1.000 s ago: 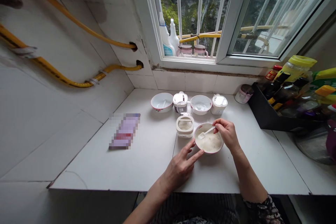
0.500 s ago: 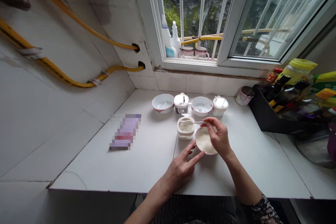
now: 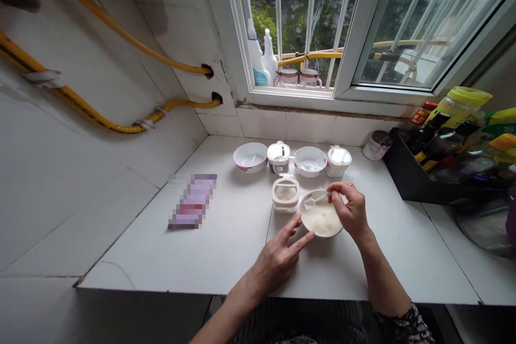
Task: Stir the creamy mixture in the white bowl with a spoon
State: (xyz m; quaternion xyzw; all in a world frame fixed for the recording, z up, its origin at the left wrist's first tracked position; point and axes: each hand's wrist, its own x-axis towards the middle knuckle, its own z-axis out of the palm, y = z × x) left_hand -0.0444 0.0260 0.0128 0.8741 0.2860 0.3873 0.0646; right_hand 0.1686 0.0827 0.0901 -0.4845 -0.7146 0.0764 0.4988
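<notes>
My right hand (image 3: 350, 210) pinches the handle of a small white spoon (image 3: 317, 200). Its scoop end is over the left inner side of a bowl (image 3: 341, 232) of pale, powdery stuff (image 3: 322, 219). My left hand (image 3: 278, 258) has its fingers spread, two fingertips touching the bowl's near left rim. Just left of the bowl stands a square white seasoning jar (image 3: 285, 206), its clear lid (image 3: 286, 165) raised, with pale contents inside.
Behind are two white bowls (image 3: 250, 167) (image 3: 309, 172), and two more lidded jars (image 3: 278, 150) (image 3: 339, 171). A blurred-out purple object (image 3: 193, 201) lies left. A black box (image 3: 419, 187) of bottles and a pink-based jar (image 3: 377, 146) stand right. The counter's front edge (image 3: 169, 291) is near me.
My right hand has moved right and slightly down, carrying the spoon from over the open jar to the bowl. My left hand keeps its place at the bowl.
</notes>
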